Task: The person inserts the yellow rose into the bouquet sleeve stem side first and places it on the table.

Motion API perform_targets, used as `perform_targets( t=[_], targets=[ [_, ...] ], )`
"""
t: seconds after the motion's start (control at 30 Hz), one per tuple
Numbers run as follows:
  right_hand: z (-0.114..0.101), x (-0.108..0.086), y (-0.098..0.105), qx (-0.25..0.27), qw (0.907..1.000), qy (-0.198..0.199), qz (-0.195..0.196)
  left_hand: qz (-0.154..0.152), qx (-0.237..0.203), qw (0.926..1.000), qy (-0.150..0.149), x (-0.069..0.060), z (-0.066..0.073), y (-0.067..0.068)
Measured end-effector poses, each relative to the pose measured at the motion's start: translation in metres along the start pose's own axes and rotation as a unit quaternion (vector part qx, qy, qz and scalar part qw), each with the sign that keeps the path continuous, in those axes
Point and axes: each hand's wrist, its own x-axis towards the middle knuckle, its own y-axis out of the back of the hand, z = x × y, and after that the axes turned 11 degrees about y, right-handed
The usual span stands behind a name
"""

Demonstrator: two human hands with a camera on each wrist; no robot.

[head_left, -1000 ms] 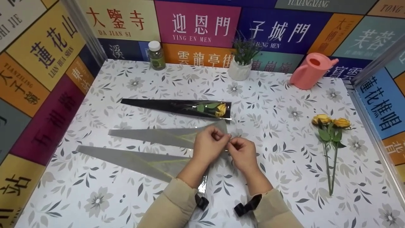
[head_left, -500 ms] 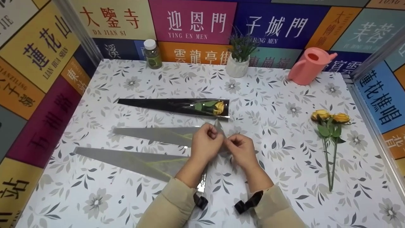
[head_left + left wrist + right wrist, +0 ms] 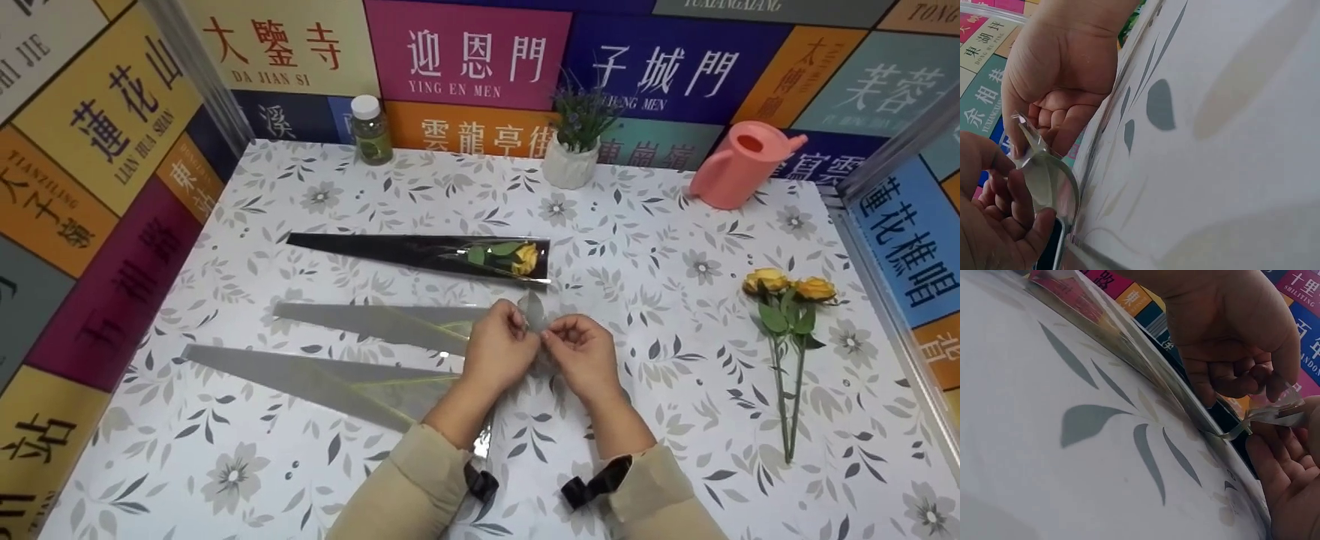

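Left hand (image 3: 496, 349) and right hand (image 3: 589, 356) meet almost tip to tip in my head view, thumbs and fingers pinching the wide end of the middle grey sleeve (image 3: 356, 316). That sleeve lies across the bench (image 3: 652, 240), narrow end to the left, and a grey corner pokes up between the two hands. Nearer the person I see a second grey sleeve (image 3: 300, 376), its wide end partly covered by the left arm (image 3: 465, 412). Just beyond the hands lies a black sleeve (image 3: 375, 251) with one yellow rose (image 3: 525, 259) at its wide end. Well to the right, I have two loose yellow roses (image 3: 765, 280) side by side. Along the back stand a white-capped bottle (image 3: 372, 139), a potted plant (image 3: 571, 161) and a pink watering can (image 3: 739, 169).

On my left wrist view, one hand reaches down from the top and the other enters at lower left, fingers bent, with translucent film (image 3: 1044, 177) between them.

My right wrist view is dim: clear film shows at the upper hand's thumb, and a pale strip (image 3: 1235, 431) curves away from it. The lower hand is cut off by the right edge, so I cannot tell its full grip there.
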Motion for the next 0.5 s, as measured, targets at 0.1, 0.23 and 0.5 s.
perform_targets(
  t=[0.1,0.23,0.5],
  targets=[
    [-0.001,0.001,0.003,-0.033,0.9994,0.014,0.002,-0.002,-0.008,1.0000,-0.001,0.000,0.002,-0.001],
    [-0.003,0.003,0.009,-0.085,0.9960,0.011,0.025,0.009,-0.020,0.9998,-0.001,0.001,0.002,-0.001],
    [-0.004,0.008,0.024,-0.038,0.9987,-0.030,-0.016,-0.020,-0.051,0.9985,0.011,0.002,0.003,-0.001]
  ],
)
